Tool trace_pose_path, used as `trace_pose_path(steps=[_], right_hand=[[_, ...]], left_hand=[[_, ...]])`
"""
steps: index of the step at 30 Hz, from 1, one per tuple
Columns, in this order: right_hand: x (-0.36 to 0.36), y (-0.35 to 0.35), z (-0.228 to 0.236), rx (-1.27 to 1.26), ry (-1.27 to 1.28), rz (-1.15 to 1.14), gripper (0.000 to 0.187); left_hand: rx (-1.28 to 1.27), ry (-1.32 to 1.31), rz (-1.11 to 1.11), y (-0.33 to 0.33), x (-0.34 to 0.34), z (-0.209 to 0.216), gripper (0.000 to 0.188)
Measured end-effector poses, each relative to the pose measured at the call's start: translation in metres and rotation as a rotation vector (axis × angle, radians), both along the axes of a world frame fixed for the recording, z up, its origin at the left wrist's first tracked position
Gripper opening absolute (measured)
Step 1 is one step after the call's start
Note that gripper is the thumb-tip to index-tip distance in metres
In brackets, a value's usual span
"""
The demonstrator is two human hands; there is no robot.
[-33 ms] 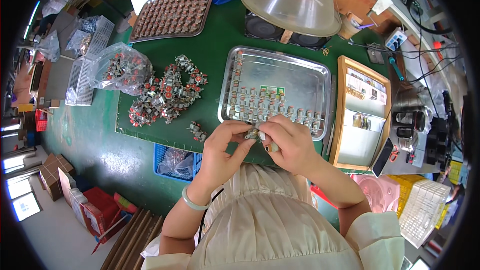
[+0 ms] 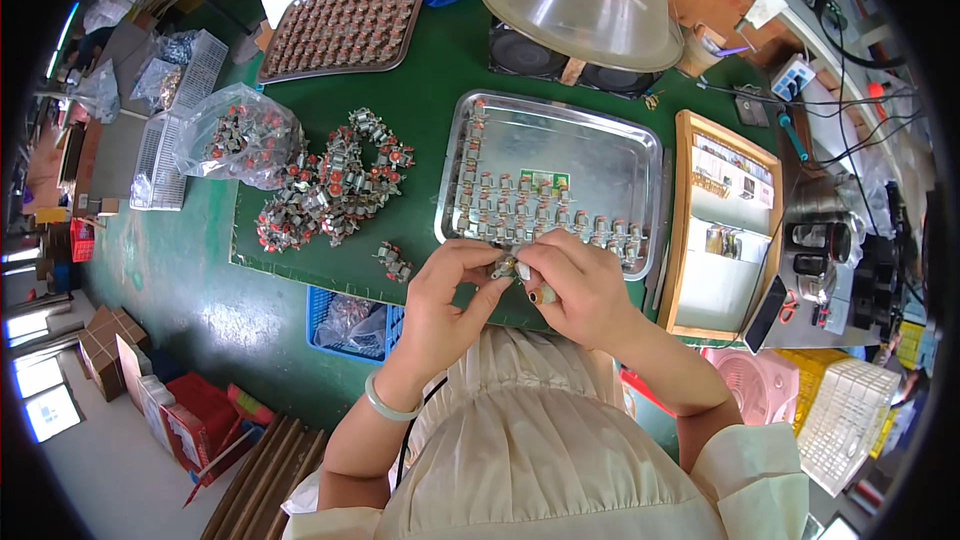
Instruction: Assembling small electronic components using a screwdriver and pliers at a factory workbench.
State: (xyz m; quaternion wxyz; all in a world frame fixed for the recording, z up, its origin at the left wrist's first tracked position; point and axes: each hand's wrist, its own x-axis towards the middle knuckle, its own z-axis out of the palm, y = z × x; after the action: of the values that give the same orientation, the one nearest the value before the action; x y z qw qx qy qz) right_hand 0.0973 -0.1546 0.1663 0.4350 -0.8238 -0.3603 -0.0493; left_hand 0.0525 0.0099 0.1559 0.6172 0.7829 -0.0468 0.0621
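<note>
My left hand (image 2: pixel 448 292) and my right hand (image 2: pixel 582 290) meet at the near edge of a steel tray (image 2: pixel 600 130). Between their closed fingertips is a small metal component (image 2: pixel 508 267), partly covered by the fingers. A short cream rod with a brownish round end (image 2: pixel 543 294) also shows in my right hand; its other end is hidden. Upright rows of similar metal components (image 2: pixel 540 206) stand in the tray. To the left lies a heap of loose metal components with red parts (image 2: pixel 335 185), and a small cluster of components (image 2: pixel 393 261) rests nearer my left hand.
A filled tray (image 2: pixel 412 40) of components stands at the back left, near a clear bag (image 2: pixel 250 110) of parts. A large metal lamp shade (image 2: pixel 590 15) hangs at the back. A wooden-framed box (image 2: pixel 683 230) lies right of the steel tray, with a phone (image 2: pixel 767 315) beyond it.
</note>
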Motion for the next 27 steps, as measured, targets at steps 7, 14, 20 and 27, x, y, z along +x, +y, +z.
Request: trace_pose_path(steps=[7,14,20,27], right_hand=[[0.0,0.002,-0.014,0.079,0.336,0.042,0.021],[-0.041,-0.021,-0.071,-0.39,0.959,0.234,0.018],[-0.103,-0.06,-0.194,-0.938,0.874,0.425,0.029],[-0.087,-0.061,-0.122,-0.68,0.858,0.267,0.024]], left_hand=[[0.264,-0.089,0.083,-0.002,-0.006,-0.011,0.024],[0.224,0.052,0.339,0.008,-0.03,-0.027,0.023],[0.168,0.067,0.378,0.003,-0.04,-0.026,0.022],[0.146,0.082,0.328,-0.001,-0.038,-0.022,0.025]])
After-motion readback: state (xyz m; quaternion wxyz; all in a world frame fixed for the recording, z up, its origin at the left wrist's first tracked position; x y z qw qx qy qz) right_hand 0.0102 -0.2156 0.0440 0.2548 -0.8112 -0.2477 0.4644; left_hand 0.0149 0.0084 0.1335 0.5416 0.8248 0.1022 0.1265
